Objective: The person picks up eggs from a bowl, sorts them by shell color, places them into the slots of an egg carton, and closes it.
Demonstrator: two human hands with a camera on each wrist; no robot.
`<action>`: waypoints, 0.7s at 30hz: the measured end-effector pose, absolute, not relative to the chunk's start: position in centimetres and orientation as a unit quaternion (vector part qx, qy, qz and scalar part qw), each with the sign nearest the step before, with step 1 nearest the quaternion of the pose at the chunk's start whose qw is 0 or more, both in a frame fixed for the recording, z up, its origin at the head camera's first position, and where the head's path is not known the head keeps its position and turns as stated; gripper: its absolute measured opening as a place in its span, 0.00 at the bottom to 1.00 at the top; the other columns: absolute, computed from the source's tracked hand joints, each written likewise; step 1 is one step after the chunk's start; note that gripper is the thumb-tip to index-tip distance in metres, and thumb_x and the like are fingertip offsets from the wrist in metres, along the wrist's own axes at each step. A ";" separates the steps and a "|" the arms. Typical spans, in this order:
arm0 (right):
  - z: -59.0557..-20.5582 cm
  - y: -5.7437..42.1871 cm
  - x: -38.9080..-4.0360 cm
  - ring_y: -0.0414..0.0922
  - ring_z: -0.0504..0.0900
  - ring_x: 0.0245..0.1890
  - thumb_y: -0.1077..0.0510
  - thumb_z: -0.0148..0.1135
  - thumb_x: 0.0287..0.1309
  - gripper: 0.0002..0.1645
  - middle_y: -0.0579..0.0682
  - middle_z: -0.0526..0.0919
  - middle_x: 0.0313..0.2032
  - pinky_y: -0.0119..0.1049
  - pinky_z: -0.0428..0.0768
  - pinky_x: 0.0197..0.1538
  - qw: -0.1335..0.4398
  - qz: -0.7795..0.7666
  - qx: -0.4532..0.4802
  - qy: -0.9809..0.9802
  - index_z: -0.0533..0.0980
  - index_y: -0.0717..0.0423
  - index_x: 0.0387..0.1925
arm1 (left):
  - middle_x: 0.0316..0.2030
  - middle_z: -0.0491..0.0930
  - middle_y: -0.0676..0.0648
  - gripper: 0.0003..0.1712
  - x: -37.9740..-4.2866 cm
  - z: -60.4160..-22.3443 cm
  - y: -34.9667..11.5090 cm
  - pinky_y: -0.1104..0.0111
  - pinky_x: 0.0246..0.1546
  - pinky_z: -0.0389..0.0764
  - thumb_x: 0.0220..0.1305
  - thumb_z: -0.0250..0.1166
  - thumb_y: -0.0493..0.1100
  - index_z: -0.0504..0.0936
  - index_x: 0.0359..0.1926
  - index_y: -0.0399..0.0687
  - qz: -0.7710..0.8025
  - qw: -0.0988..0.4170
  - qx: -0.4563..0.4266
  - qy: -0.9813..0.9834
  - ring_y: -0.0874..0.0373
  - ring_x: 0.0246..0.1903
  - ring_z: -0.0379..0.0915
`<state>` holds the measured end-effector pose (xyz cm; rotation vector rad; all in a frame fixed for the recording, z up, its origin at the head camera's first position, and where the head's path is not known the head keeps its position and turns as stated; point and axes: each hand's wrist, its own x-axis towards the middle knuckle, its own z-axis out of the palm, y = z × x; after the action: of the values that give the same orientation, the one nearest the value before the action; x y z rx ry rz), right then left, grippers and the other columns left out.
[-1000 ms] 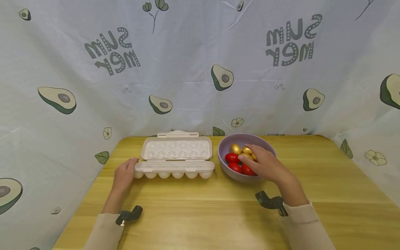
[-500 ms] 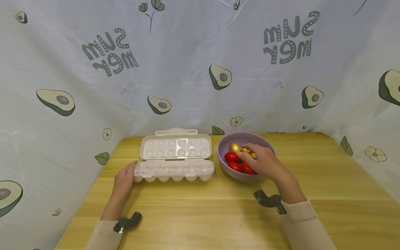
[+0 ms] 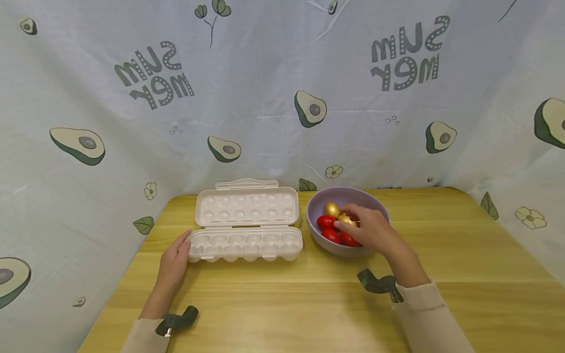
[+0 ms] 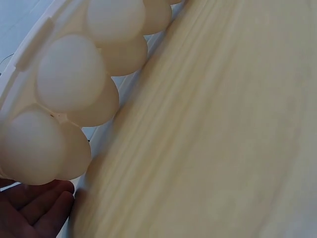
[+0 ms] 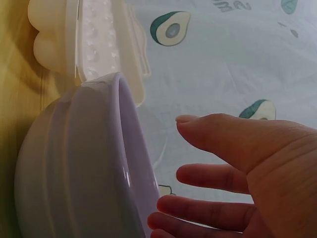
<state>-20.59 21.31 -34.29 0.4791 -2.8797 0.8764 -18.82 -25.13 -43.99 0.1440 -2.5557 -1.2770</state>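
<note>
A pale plastic egg carton (image 3: 236, 240) lies with its lid (image 3: 247, 206) folded back. My left hand (image 3: 174, 262) holds its left end; in the left wrist view the fingers (image 4: 42, 208) curl close under the end cup, beside the rounded cups (image 4: 72, 74). To the right stands a purple bowl (image 3: 340, 251) with red eggs (image 3: 326, 222) and gold eggs (image 3: 331, 210) in it. Over the bowl reaches my right hand (image 3: 375, 230), thumb and fingers apart around a gold egg. The right wrist view shows the hand's spread fingers at the bowl's rim (image 5: 133, 144); the eggs are hidden there.
Everything stands on a wooden table (image 3: 273, 299), carton and bowl side by side near its far edge. Behind hangs a pale curtain (image 3: 265, 113) printed with avocados, close to the back of the lid. Dark camera mounts (image 3: 178, 321) sit on both wrists.
The carton's near side has tipped down, so its cups show more from above, with my left hand at its end. My right hand has stayed over the bowl, its fingers shifting slightly.
</note>
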 end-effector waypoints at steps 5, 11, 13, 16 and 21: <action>-34.5 21.2 -20.7 0.59 0.79 0.48 0.52 0.66 0.59 0.24 0.61 0.81 0.48 0.54 0.80 0.50 0.052 0.289 0.168 -0.941 0.76 0.61 0.52 | 0.65 0.67 0.35 0.28 -18.7 -44.4 -25.2 0.49 0.66 0.59 0.76 0.43 0.50 0.67 0.67 0.39 -0.426 0.158 0.032 -0.890 0.39 0.65 0.61; -34.5 21.0 -20.7 0.59 0.80 0.48 0.52 0.66 0.59 0.25 0.61 0.82 0.47 0.53 0.80 0.51 0.050 0.282 0.179 -0.941 0.76 0.64 0.52 | 0.64 0.68 0.35 0.27 -18.4 -44.9 -25.4 0.47 0.65 0.60 0.76 0.42 0.49 0.68 0.67 0.37 -0.411 0.180 0.001 -0.894 0.38 0.65 0.61; -34.5 21.0 -20.8 0.58 0.80 0.47 0.51 0.65 0.59 0.25 0.61 0.82 0.47 0.52 0.80 0.51 0.045 0.279 0.177 -0.943 0.76 0.64 0.52 | 0.64 0.68 0.34 0.27 -18.3 -45.0 -25.5 0.47 0.65 0.60 0.77 0.42 0.48 0.68 0.66 0.34 -0.409 0.192 -0.018 -0.892 0.38 0.65 0.61; -34.6 21.0 -20.8 0.58 0.81 0.47 0.50 0.65 0.59 0.27 0.61 0.82 0.47 0.52 0.80 0.50 0.038 0.278 0.172 -0.944 0.76 0.65 0.53 | 0.64 0.67 0.32 0.27 -18.1 -45.1 -25.5 0.48 0.65 0.59 0.78 0.41 0.47 0.68 0.65 0.31 -0.411 0.204 -0.042 -0.887 0.38 0.65 0.60; -34.7 21.1 -20.8 0.58 0.81 0.47 0.50 0.65 0.59 0.27 0.62 0.82 0.47 0.52 0.80 0.51 0.033 0.276 0.166 -0.946 0.76 0.65 0.54 | 0.65 0.66 0.32 0.28 -18.1 -45.2 -25.5 0.51 0.66 0.56 0.78 0.39 0.47 0.66 0.65 0.29 -0.413 0.200 -0.061 -0.887 0.38 0.66 0.58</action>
<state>-20.82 21.15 -34.71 0.5109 -2.9109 0.8499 -18.08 -25.52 -45.16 -0.1714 -2.4785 -1.1543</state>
